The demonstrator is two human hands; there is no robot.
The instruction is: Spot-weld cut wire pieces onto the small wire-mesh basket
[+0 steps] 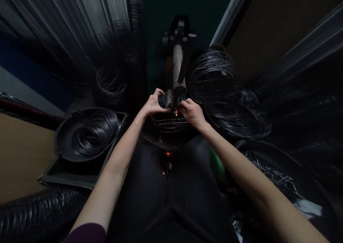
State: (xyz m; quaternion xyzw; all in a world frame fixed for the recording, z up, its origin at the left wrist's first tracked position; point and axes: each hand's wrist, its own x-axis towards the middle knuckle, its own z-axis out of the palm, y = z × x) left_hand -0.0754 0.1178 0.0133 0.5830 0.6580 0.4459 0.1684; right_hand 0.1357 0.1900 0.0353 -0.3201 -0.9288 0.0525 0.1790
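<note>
Left hand: the left hand (153, 104) grips the left rim of a small round wire-mesh basket (169, 120), fingers curled over its top ring.
Right hand: the right hand (192, 112) is closed on the basket's right rim, fingertips pinching the wire.
Basket: held between the 2 hands, directly under a vertical grey cylindrical machine head (177, 69); orange sparks (175, 112) glow between the hands.
Left of the hands: a dark round pan of coiled black wire rings (88, 133).
Right of the hands: 2 stacks of black wire rings (235, 118), tilted.
</note>
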